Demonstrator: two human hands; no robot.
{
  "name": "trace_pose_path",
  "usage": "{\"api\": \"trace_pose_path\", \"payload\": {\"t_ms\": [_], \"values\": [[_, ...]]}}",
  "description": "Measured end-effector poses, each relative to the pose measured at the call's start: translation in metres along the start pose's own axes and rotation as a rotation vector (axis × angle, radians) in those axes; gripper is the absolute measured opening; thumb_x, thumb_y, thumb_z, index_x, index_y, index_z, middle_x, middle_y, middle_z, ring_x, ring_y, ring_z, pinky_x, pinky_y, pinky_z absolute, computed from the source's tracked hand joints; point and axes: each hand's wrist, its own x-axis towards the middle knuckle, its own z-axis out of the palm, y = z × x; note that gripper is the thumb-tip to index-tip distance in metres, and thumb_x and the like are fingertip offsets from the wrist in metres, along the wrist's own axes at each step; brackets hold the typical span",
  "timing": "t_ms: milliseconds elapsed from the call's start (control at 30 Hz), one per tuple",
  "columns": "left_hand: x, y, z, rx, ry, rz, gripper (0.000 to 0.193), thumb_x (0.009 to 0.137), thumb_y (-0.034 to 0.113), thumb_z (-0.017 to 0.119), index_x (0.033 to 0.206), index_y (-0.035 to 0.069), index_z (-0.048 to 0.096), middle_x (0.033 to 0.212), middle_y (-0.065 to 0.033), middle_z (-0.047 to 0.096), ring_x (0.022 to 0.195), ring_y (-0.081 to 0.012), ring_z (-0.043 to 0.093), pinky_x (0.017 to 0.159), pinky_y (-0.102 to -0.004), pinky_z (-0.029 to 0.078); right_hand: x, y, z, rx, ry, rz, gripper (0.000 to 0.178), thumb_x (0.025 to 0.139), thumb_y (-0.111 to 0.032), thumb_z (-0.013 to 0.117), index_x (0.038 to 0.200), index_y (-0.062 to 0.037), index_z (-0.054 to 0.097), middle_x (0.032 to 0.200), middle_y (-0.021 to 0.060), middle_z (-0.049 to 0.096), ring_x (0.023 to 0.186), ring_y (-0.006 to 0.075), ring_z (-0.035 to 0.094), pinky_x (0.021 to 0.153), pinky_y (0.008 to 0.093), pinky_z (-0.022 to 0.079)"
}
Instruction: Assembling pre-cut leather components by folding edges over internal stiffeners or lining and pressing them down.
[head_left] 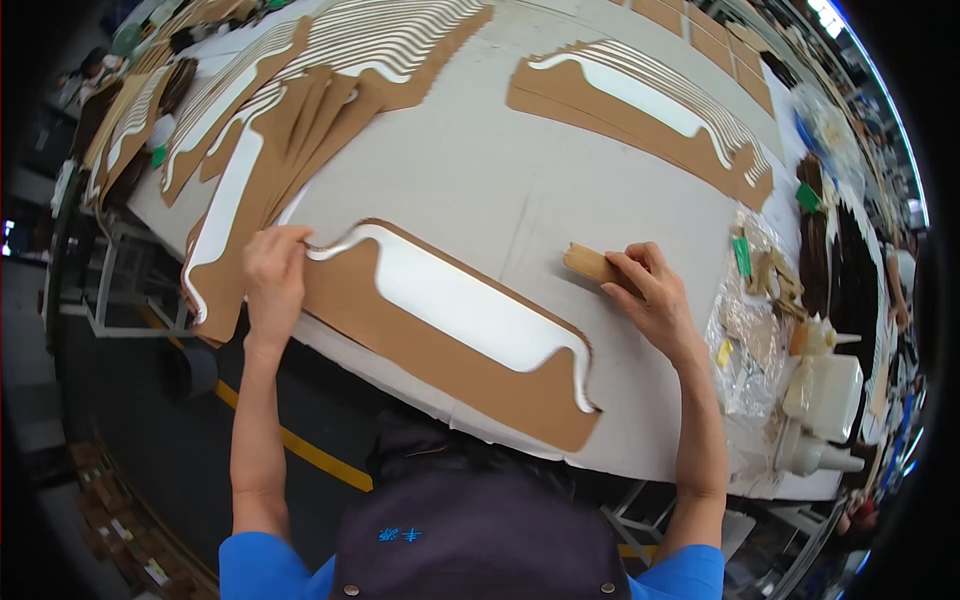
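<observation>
In front of me a brown leather-like panel (pixel 440 375) lies slantwise, a wavy-ended white strip (pixel 470 310) along its far side. My left hand (pixel 275 280) is closed at the panel's left end, fingertips gripping its corner; just what lies between them is partly hidden. Above the table, right of the panel's far edge, my right hand (pixel 652 298) pinches a small flat tan scraper-like piece (pixel 590 263) between thumb and fingers. It is held apart from the panel. Close to my left hand, a fanned stack of similar brown panels (pixel 285 140) overhangs the table edge.
More overlapped brown-and-white panels lie at the far left (pixel 400 40) and far right (pixel 640 110). On the right are crumpled clear plastic (pixel 745 350), a white squeeze bottle (pixel 825 395) and another nozzle bottle (pixel 815 458). The pale table's (pixel 450 170) front edge runs just below the near panel.
</observation>
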Motion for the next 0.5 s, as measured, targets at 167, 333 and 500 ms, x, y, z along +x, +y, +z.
{"api": "trace_pose_path", "payload": {"t_ms": [167,333,500], "values": [[0.020,0.071,0.024,-0.110,0.023,0.054,0.020,0.095,0.001,0.068,0.115,0.002,0.072,0.116,-0.0144,0.070,0.114,-0.0340,0.065,0.099,-0.0429,0.051,-0.068,-0.007,-0.033,0.077,-0.080,0.101,0.037,0.090,-0.008,0.078,0.126,-0.0061,0.073,0.117,0.0113,0.063,0.096,0.0268,0.068,0.080,0.0398,0.058],[-0.032,0.203,0.065,-0.553,-0.317,0.462,0.025,0.085,0.002,0.078,0.109,0.005,0.072,0.116,-0.0090,0.068,0.113,-0.0319,0.064,0.098,-0.0438,0.051,-0.127,-0.030,-0.038,0.075,-0.129,0.098,0.040,0.088,-0.005,0.077,0.127,-0.0059,0.073,0.118,0.0114,0.065,0.096,0.0276,0.068,0.079,0.0387,0.058],[-0.058,0.229,0.077,-0.506,-0.300,0.491,0.028,0.082,0.012,0.082,0.109,0.007,0.073,0.119,-0.0042,0.068,0.115,-0.0283,0.061,0.100,-0.0444,0.045,-0.126,-0.052,-0.034,-0.076,-0.099,-0.073,0.039,0.081,-0.006,0.078,0.120,-0.0041,0.071,0.111,0.0093,0.063,0.094,0.0260,0.064,0.082,0.0396,0.056]]}}
